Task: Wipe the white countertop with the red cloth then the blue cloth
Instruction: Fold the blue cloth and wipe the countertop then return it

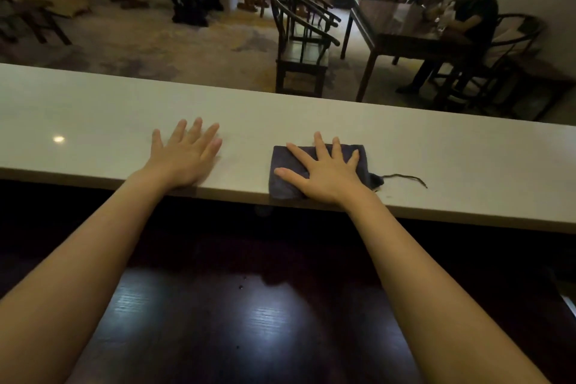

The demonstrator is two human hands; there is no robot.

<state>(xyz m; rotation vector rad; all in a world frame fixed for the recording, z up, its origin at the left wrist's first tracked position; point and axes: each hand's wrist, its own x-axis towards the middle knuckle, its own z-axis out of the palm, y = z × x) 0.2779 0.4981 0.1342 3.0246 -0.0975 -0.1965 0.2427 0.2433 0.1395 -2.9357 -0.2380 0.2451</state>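
A person's right hand, fingers spread, presses a folded dark blue cloth flat at the near edge of the long white countertop to wipe, while the left hand rests open alongside, apparently bracing.

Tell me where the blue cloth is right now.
In the head view the blue cloth lies flat at the near edge of the white countertop, right of centre, under the right hand.

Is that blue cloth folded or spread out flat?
Folded: the blue cloth forms a small thick rectangle under the right hand.
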